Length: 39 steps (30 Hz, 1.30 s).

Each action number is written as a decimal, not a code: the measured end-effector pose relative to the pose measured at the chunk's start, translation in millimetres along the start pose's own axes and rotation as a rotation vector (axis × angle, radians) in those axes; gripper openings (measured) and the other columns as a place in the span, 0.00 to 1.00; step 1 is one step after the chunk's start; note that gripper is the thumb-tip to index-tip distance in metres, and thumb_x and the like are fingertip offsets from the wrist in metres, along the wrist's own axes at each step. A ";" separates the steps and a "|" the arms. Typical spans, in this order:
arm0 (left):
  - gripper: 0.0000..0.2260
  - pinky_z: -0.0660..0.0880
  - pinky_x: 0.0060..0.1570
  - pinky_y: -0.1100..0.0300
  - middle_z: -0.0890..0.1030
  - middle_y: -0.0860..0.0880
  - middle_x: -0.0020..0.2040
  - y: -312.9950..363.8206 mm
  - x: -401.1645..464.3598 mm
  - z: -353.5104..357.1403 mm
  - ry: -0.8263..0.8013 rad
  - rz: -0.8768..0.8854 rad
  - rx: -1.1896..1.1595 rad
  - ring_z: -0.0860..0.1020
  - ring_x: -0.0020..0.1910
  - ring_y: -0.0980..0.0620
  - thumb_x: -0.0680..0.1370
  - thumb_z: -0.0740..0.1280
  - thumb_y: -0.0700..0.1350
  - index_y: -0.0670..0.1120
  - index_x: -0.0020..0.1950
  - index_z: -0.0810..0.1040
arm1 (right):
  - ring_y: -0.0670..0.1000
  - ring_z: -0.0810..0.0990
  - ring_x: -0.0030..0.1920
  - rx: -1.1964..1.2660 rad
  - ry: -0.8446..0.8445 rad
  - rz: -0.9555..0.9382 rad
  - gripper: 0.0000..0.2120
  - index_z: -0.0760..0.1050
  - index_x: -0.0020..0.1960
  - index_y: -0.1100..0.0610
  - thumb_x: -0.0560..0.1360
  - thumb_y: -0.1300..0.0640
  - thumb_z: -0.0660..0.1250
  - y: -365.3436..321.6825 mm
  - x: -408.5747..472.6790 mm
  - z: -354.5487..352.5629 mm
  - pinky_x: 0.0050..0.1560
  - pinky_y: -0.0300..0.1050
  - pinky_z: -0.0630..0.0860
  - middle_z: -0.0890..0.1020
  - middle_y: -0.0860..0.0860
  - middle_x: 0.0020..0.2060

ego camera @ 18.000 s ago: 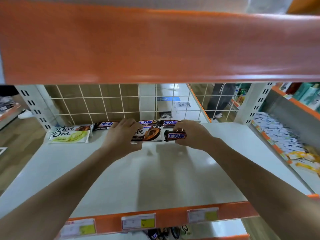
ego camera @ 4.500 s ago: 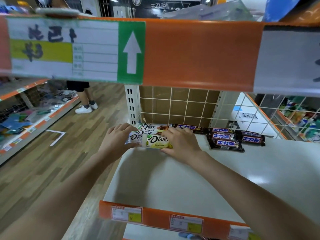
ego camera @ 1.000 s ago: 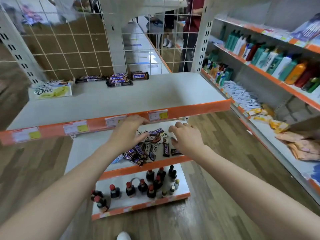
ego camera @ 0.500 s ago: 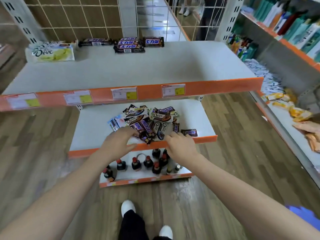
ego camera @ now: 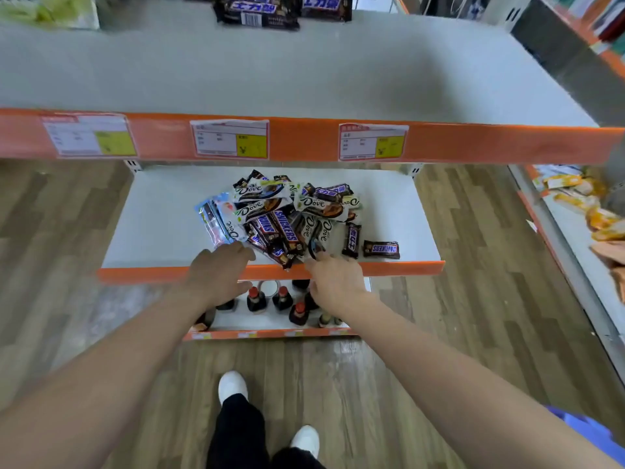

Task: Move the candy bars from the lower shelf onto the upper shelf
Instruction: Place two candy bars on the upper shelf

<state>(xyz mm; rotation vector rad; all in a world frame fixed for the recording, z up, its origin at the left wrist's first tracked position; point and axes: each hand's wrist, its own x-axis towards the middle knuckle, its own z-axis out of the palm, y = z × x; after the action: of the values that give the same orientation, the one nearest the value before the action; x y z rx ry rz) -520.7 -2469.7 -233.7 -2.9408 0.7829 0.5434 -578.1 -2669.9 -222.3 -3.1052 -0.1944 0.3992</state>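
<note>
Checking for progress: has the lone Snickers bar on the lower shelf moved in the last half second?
No. The Snickers bar still lies right of the pile, near the lower shelf's front lip.

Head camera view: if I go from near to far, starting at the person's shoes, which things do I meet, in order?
White shoes → small dark bottles on the bottom shelf → both hands, left hand and right hand → pile of candy bars on the lower shelf → orange price strip → Snickers bars on the upper shelf.

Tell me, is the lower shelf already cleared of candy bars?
No, a pile of candy bars still lies on the lower shelf, and both the left hand and right hand are empty near its front edge.
</note>
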 end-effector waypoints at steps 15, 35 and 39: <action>0.18 0.72 0.49 0.55 0.73 0.50 0.60 -22.6 94.0 53.9 0.177 -0.243 -0.330 0.74 0.56 0.48 0.77 0.62 0.55 0.50 0.65 0.69 | 0.54 0.78 0.53 0.028 0.082 -0.026 0.24 0.64 0.67 0.53 0.76 0.43 0.63 11.0 125.3 65.3 0.45 0.44 0.74 0.77 0.51 0.55; 0.28 0.68 0.56 0.50 0.70 0.49 0.60 -19.5 128.3 54.6 0.326 -0.225 -0.324 0.69 0.61 0.47 0.72 0.64 0.64 0.50 0.66 0.67 | 0.53 0.76 0.56 0.399 0.034 0.170 0.24 0.66 0.63 0.54 0.72 0.46 0.68 10.5 145.2 77.8 0.46 0.46 0.72 0.75 0.51 0.55; 0.29 0.67 0.57 0.49 0.69 0.49 0.61 -17.1 128.4 55.2 0.316 -0.234 -0.326 0.68 0.62 0.47 0.71 0.64 0.65 0.49 0.66 0.67 | 0.54 0.77 0.53 0.433 0.069 0.182 0.22 0.66 0.62 0.55 0.72 0.47 0.66 11.3 145.5 82.2 0.43 0.45 0.72 0.75 0.51 0.53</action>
<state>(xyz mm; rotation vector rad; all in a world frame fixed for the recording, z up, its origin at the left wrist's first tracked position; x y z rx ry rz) -426.1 -2508.0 -330.7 -3.4114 0.3849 0.2055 -457.8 -2664.0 -338.7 -2.7087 0.1573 0.2877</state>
